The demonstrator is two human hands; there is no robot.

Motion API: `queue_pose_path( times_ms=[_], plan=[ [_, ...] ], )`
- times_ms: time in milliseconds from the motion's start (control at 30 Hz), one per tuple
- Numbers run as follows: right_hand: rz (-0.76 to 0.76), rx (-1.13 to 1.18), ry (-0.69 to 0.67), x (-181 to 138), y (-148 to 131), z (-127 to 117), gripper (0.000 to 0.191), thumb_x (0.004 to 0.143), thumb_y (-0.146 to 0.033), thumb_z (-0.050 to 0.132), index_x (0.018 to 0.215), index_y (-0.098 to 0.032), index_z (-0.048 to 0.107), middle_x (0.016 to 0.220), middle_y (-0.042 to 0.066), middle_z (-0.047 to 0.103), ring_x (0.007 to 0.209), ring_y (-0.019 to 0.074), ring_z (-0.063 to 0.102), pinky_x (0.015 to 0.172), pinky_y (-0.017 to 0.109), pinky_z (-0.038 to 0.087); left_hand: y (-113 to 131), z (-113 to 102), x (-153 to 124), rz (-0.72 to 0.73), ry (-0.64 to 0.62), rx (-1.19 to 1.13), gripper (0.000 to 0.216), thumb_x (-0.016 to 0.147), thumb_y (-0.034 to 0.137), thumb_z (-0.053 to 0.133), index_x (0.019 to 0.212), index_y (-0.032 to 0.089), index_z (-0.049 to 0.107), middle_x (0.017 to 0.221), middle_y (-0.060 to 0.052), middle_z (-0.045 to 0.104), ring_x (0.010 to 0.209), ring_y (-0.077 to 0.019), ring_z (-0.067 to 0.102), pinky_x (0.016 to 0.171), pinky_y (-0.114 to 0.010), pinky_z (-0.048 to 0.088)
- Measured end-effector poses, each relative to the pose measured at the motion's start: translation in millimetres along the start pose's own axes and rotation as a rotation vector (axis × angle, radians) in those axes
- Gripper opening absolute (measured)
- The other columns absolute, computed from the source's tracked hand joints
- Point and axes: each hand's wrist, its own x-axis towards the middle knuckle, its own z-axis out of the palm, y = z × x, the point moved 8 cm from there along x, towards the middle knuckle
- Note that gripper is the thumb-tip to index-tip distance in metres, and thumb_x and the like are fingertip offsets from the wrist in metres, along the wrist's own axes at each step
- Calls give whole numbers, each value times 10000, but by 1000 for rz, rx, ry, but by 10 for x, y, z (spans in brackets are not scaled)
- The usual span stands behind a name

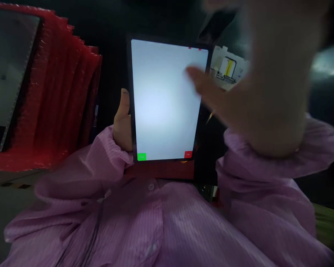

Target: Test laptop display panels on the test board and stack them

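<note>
A tablet [167, 104] with a lit, nearly white screen stands upright in front of my chest. A green box labelled in tiny text sits at its lower left corner and a red "Fail" box at its lower right; two small red marks show near the top right. My left hand [123, 124] holds the tablet by its left edge, thumb up along the side, the other fingers hidden behind it. My right hand [267, 81] is raised close to the camera and blurred. Its thumb stretches out over the screen's right part, apart from the fingers at the top edge; nothing shows in it.
At left, several red bubble-wrap sleeves [58, 92] stand in a row, with another dark-framed tablet [11, 70] on the nearest. Behind the right hand lies a white piece [240, 65] with a yellow strip. A red surface [161, 170] shows below the tablet.
</note>
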Motion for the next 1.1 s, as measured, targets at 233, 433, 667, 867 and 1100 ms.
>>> queue_pose_path(
  times_ms=[233, 433, 667, 867, 1100],
  plan=[
    [-269, -167, -127, -151, -494, 741, 926, 764, -567, 660, 1514, -200, 259, 1592, 115, 139, 1504, 343, 161, 1256, 568, 234, 21, 158, -30, 4, -191, -104, 556, 1011, 578, 246, 1394, 249, 478, 1493, 59, 444, 1491, -269, 209, 1204, -536, 260],
    [-269, -176, -102, -170, -602, 716, 310, 929, -254, 458, 1198, -152, 573, 1289, 121, 525, 1172, 204, 503, 943, 356, 520, 120, -46, 60, 160, -76, 186, 560, 983, 605, 271, 1284, 250, 581, 1435, 37, 514, 1466, -271, 297, 1121, -470, 435],
    [49, -76, 91, -150, -82, 84, 638, 947, -447, 410, 1502, -167, 268, 1308, 137, 514, 1217, 241, 502, 1071, 439, 452, 83, 8, 21, 96, -71, 242, 759, 893, 766, 230, 1305, 229, 572, 1341, -51, 595, 1396, -323, 407, 1054, -502, 462],
    [137, 163, -327, -47, 245, 371, 839, 921, -478, 444, 1562, -130, 30, 838, 40, 652, 745, 104, 595, 819, 284, 521, 69, -40, 10, 57, -87, 46, 721, 885, 774, 268, 1285, 260, 578, 1300, -39, 628, 1339, -302, 490, 1044, -496, 480],
    [72, 593, -274, -9, 126, 242, 821, 878, -294, 528, 1536, -215, 42, 550, -91, 442, 510, 25, 416, 572, 155, 378, -2, -140, 83, -58, 61, 88, 786, 819, 853, 278, 1170, 244, 632, 1191, -72, 682, 1219, -312, 594, 992, -500, 529]
  ],
)
